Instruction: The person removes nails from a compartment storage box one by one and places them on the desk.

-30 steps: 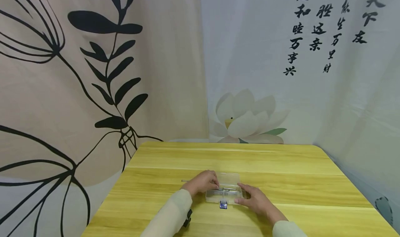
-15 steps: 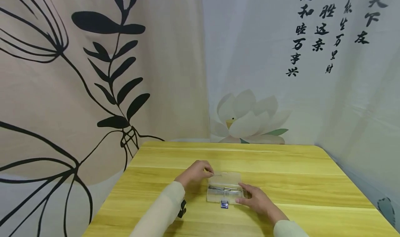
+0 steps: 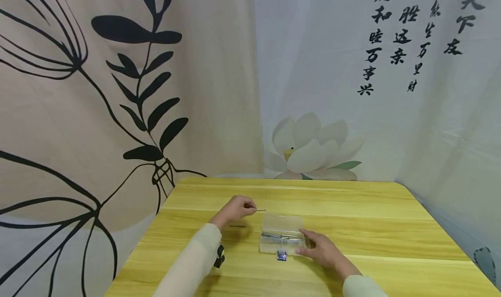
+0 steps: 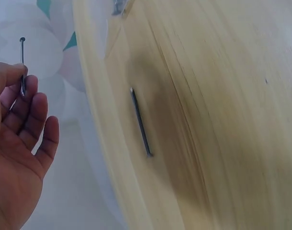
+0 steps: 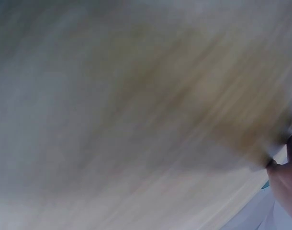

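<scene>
My left hand (image 3: 237,208) pinches a thin metal nail (image 3: 261,210) between thumb and fingertips, above the table left of the box and a little behind it. In the left wrist view the held nail (image 4: 22,53) has its flat head upward. A second nail (image 4: 140,122) lies on the wood below that hand. An open clear plastic box (image 3: 268,248) has its lid folded back and several nails (image 3: 282,236) inside. My right hand (image 3: 322,253) grips the box's right end, thumb at the front, fingers farther back. The right wrist view is badly blurred, with the hand (image 5: 286,178) at its edge.
A blue tab (image 3: 281,255) sticks out at the box's front. The wooden table (image 3: 352,214) has its far edge close to a printed curtain (image 3: 219,92). A dark strap (image 3: 219,257) is on the left wrist.
My left hand has come up out of the box and moved back and left with a nail. The second nail on the table now shows fully. The right hand stays on the box.
</scene>
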A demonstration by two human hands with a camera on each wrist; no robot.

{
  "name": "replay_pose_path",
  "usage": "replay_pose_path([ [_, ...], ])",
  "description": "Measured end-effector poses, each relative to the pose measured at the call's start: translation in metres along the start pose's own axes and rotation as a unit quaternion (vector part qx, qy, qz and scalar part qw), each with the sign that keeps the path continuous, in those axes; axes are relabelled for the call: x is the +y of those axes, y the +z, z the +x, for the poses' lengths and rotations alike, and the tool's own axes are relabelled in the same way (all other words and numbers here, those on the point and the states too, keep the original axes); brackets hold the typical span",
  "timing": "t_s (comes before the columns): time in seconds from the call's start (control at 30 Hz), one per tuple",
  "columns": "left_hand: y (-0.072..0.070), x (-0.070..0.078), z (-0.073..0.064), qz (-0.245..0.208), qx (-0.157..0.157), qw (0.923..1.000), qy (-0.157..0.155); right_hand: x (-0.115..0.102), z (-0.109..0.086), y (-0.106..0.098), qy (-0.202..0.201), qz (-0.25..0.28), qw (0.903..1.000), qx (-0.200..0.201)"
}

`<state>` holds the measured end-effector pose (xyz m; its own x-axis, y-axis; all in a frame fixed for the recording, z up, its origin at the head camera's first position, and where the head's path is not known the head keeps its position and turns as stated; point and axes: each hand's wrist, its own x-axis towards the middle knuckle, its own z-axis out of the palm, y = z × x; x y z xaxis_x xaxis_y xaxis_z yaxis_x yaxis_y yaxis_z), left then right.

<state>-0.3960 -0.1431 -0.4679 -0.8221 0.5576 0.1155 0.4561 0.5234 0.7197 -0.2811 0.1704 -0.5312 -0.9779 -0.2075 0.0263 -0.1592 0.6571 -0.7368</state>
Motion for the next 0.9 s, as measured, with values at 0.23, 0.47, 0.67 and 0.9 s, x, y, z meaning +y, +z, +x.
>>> replay_pose_path([
  [0.23, -0.010, -0.011, -0.008, 0.000, 0.017, 0.9997, -0.016, 0.001, -0.001, -0.002, -0.011, 0.000, 0.9999, -0.002],
  [0.47, -0.015, -0.023, -0.017, -0.033, 0.027, 0.9978, -0.050, 0.001, -0.001, -0.003, -0.008, 0.002, 0.9999, -0.005],
  [0.67, -0.017, -0.032, -0.025, -0.035, 0.031, 0.9972, -0.058, 0.002, 0.001, -0.004, -0.008, -0.002, 1.0000, -0.004],
  [0.9, -0.016, -0.043, -0.030, -0.027, 0.031, 0.9963, -0.076, 0.006, 0.002, -0.003, -0.007, 0.001, 1.0000, -0.005],
])
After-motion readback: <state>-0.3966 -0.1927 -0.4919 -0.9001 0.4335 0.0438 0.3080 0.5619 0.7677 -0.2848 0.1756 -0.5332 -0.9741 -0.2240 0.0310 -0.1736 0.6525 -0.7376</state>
